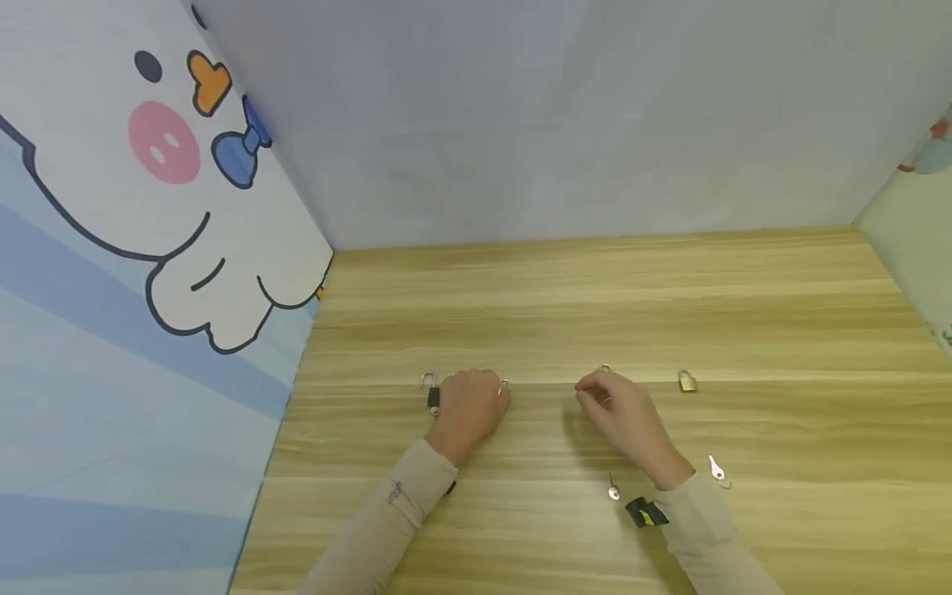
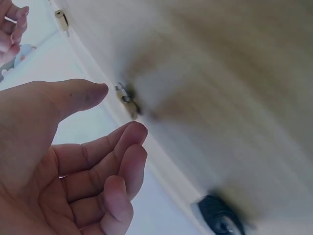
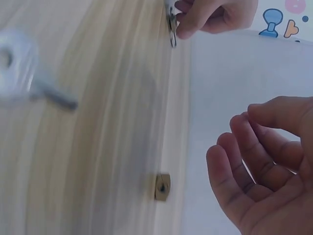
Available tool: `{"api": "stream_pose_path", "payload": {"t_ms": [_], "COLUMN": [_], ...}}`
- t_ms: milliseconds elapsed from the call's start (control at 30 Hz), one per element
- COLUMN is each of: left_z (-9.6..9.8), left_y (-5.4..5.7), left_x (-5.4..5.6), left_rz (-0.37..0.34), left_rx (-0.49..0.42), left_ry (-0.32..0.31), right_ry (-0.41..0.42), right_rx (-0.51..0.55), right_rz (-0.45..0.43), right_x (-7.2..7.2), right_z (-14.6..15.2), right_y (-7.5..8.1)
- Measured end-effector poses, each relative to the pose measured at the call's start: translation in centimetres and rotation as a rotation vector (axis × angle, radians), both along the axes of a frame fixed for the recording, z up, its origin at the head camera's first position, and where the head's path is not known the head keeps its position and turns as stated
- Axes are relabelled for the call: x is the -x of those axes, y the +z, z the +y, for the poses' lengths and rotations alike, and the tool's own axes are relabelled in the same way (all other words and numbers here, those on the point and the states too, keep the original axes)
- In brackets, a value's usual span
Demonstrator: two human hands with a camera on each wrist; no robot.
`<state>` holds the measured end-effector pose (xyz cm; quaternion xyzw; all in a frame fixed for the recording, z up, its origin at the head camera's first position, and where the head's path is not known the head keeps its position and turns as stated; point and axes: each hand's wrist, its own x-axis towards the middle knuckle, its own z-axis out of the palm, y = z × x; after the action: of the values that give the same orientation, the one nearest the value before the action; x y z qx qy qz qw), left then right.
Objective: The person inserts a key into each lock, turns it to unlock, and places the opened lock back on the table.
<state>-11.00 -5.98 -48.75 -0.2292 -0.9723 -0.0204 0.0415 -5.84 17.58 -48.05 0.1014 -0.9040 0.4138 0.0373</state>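
Note:
My left hand (image 1: 470,411) is over a brass padlock (image 2: 128,100); in the left wrist view the thumb and fingers stand apart beside it. In the head view only its raised shackle (image 1: 504,383) shows past the hand. Left of that hand lies a black padlock (image 1: 434,397) with its shackle open and a key (image 1: 435,411) at its lower end. My right hand (image 1: 625,413) has thumb and forefinger tips touching, with nothing visible between them in the right wrist view. Another padlock's shackle (image 1: 605,368) shows just beyond it, the body hidden.
At right lies a small brass padlock (image 1: 687,382). Two loose keys lie nearer: one key (image 1: 613,489) below the right hand, another key (image 1: 717,468) with a ring farther right. A wood-grain tabletop (image 1: 550,306) meets a pale back wall (image 1: 550,124) and a cartoon-printed left wall (image 1: 89,397).

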Motion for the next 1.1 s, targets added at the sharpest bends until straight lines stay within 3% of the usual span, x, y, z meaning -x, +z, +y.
{"api": "stream_pose_path", "payload": {"t_ms": [133, 400, 567, 767, 1100], "left_z": [0.7, 3.1, 5.7, 9.5, 14.1], "left_y": [0.4, 0.4, 0.4, 0.8, -0.3], "left_x": [0.2, 0.8, 1.2, 1.7, 1.6], "left_rz": [0.004, -0.125, -0.117, -0.224, -0.204], "left_rx": [-0.024, -0.072, -0.055, -0.065, -0.088], "left_ry": [-0.01, 0.003, -0.037, -0.053, -0.092], "right_ry": [-0.031, -0.06, -0.079, -0.094, -0.116], "right_rx": [-0.063, -0.162, -0.231, -0.254, -0.256], "right_rz": [0.027, 0.048, 0.086, 0.086, 0.068], "right_x": [-0.4, -1.8, -3.0, -4.0, -5.2], "right_z": [1.2, 2.9, 3.6, 4.5, 5.5], "right_y": [0.5, 0.7, 0.7, 0.8, 0.5]}}
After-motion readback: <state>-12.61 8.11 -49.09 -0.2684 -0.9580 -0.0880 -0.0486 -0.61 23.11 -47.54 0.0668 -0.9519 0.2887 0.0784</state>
